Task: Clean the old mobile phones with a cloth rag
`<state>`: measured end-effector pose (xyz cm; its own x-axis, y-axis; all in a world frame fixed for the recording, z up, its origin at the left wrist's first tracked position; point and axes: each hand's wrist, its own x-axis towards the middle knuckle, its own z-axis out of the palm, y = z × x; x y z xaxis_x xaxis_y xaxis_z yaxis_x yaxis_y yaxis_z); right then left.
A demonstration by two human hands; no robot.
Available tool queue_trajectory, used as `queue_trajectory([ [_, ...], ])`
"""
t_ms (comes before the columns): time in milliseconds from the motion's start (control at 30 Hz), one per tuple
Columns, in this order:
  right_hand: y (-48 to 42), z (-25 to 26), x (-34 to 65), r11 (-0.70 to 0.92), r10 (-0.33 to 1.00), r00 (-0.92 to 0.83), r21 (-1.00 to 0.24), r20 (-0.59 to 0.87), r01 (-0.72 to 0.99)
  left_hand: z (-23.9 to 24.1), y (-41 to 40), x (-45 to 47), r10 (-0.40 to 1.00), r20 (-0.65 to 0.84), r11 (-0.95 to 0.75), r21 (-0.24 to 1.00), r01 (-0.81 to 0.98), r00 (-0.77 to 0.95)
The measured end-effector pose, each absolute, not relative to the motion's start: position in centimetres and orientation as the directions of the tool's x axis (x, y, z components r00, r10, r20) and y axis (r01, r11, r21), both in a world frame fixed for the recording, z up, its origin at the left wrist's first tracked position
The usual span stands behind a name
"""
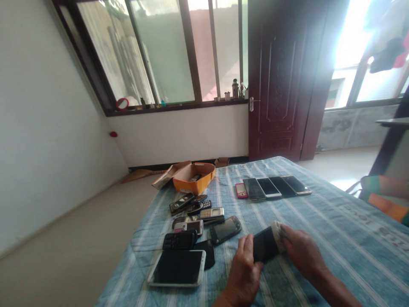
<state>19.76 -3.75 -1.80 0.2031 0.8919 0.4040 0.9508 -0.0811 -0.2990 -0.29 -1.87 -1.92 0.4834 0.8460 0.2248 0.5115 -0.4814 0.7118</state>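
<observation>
A dark-screened smartphone [265, 245] is held tilted above the striped cloth. My left hand [244, 268] grips its left end, fingers over the far edge and thumb on the near side. At the other end, my right hand [302, 251] is closed on a pale, crumpled cloth [279, 236] that presses against the phone's right edge. To the left lies a pile of old mobile phones, among them a touchscreen phone [226, 230], a keypad phone [212, 213] and a black phone [179, 241]. A large white-framed phone [177, 268] lies nearest to me there.
An orange cardboard box [194, 181] with its lid open stands at the bed's far left edge, something dark inside. Several smartphones lie in a row beside a small red phone [241, 190]. Beyond are a brown door [281, 85] and a windowsill with small items.
</observation>
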Motion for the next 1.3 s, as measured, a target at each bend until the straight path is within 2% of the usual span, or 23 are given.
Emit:
queue_trajectory([
  [133, -3.8, -1.9, 20.0, -0.083, 0.898, 0.210, -0.320, 0.386, 0.944, -2.0, -1.9, -0.2, 0.848, 0.232, -0.484, 0.706, 0.517, 0.477],
  [300, -3.2, -3.3, 20.3, -0.050, 0.877, 0.250, -0.440, 0.410, 0.897, -1.9, -1.9, -0.2, 0.841, 0.248, -0.496, 0.709, 0.501, 0.481],
  [433, -2.1, -4.4, 20.2, 0.051, 0.808, 0.268, -0.515, 0.525, 0.855, -1.9, -1.9, -0.2, 0.831, 0.261, -0.512, 0.705, 0.492, 0.491],
  [500, -1.7, -4.4, 19.9, 0.149, 0.747, 0.218, -0.478, 0.628, 0.866, -2.0, -1.8, -0.3, 0.826, 0.270, -0.521, 0.701, 0.487, 0.495],
  [633, -1.6, -3.4, 18.2, 0.353, 0.611, -0.001, -0.272, 0.791, 0.895, -2.9, -1.3, -0.3, 0.803, 0.313, -0.561, 0.683, 0.468, 0.507],
  [700, -1.9, -2.8, 16.8, 0.438, 0.572, -0.113, -0.186, 0.813, 0.879, -3.7, -1.0, 0.0, 0.788, 0.355, -0.588, 0.678, 0.441, 0.504],
  [800, -2.5, -2.2, 15.1, 0.506, 0.563, -0.185, -0.159, 0.805, 0.847, -5.1, -0.6, 0.5, 0.781, 0.439, -0.615, 0.666, 0.422, 0.444],
  [933, -2.8, -1.9, 15.0, 0.498, 0.572, -0.188, -0.157, 0.798, 0.853, -5.5, -0.6, 0.7, 0.771, 0.483, -0.635, 0.635, 0.439, 0.415],
  [1067, -2.5, -1.7, 16.4, 0.412, 0.609, -0.160, -0.138, 0.777, 0.901, -3.9, -1.3, -0.1, 0.760, 0.409, -0.633, 0.644, 0.430, 0.506],
  [1300, -2.3, -2.4, 18.6, 0.236, 0.746, -0.003, -0.260, 0.665, 0.936, -2.7, -1.9, -0.4, 0.797, 0.290, -0.577, 0.624, 0.527, 0.529],
])
